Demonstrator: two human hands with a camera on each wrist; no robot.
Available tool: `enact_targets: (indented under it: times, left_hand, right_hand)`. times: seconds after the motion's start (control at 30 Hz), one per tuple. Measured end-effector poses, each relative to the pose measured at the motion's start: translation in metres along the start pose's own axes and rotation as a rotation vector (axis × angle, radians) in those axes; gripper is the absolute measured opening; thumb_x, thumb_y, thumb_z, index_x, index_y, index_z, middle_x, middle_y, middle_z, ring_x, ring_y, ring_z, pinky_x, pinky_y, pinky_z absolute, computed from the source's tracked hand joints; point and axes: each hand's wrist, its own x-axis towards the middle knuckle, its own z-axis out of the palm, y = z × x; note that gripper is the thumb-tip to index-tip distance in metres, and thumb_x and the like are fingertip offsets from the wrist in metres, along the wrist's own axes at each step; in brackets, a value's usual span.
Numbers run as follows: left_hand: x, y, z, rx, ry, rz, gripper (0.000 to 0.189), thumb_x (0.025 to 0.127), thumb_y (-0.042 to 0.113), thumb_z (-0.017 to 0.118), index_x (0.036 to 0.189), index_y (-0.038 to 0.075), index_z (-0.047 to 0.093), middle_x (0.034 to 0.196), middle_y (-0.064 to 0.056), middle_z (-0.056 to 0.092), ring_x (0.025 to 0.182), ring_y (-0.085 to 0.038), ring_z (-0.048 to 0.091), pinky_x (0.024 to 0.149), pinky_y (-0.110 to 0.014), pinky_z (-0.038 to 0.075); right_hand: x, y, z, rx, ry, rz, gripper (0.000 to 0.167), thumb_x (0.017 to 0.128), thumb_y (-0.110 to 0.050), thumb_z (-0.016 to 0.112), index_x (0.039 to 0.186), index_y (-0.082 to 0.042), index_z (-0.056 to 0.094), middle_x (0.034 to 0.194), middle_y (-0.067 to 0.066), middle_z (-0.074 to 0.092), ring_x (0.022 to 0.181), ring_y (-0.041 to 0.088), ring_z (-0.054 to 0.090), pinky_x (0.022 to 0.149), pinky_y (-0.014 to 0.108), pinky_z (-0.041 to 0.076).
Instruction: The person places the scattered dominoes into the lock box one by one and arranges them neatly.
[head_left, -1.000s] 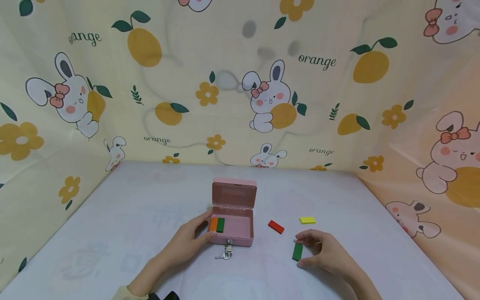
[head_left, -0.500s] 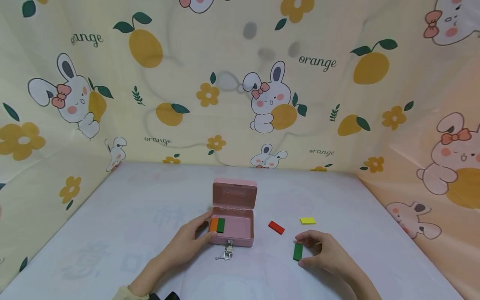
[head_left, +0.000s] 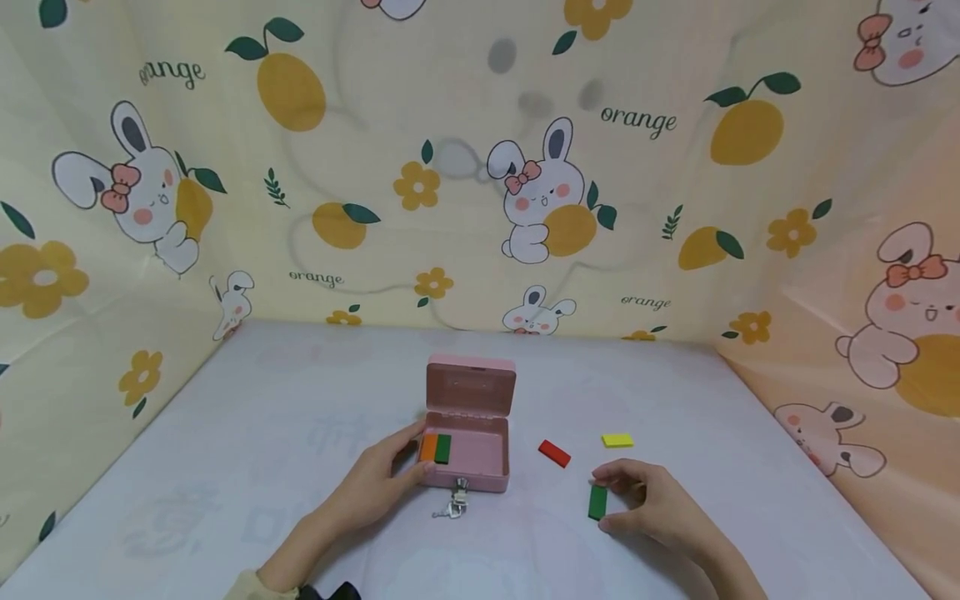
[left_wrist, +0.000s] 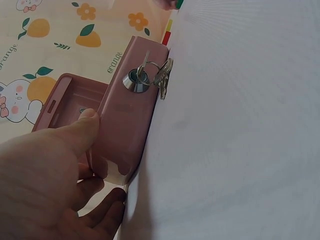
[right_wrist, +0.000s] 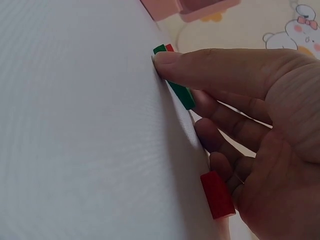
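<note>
A pink cash box (head_left: 492,482) stands with its lid (head_left: 471,390) up. Inside, at the left, an orange block (head_left: 428,447) and a green block (head_left: 443,449) lie side by side. My left hand (head_left: 372,483) grips the box's left side, thumb on the front rim. Keys (left_wrist: 162,77) hang from the front lock. To the right of the box, my right hand (head_left: 656,504) pinches another green block (head_left: 597,502) by its ends, thumb at the near one. In the right wrist view a red block (right_wrist: 217,195) shows by the little finger; whether the hand touches it, I cannot tell.
A red block (head_left: 554,453) lies on the white table (head_left: 300,375) between box and right hand. Beyond that hand is a yellow block (head_left: 617,440). Printed cloth (head_left: 450,108) walls the table at the back and both sides.
</note>
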Motion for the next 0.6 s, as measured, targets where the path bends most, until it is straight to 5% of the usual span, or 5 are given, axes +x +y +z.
enact_targets:
  times: [0.6]
  left_hand:
    - [0.0005, 0.0, 0.0001, -0.007, 0.0, -0.001, 0.069, 0.095, 0.039, 0.066, 0.153, 0.017, 0.037, 0.151, -0.002, 0.042, 0.139, -0.023, 0.036, 0.111, -0.047, 0.032]
  right_hand:
    - [-0.0005, 0.0002, -0.001, 0.002, -0.007, 0.008, 0.058, 0.065, -0.021, 0.093, 0.116, -0.01, 0.068, 0.108, -0.001, 0.067, 0.098, 0.023, 0.054, 0.08, 0.032, 0.05]
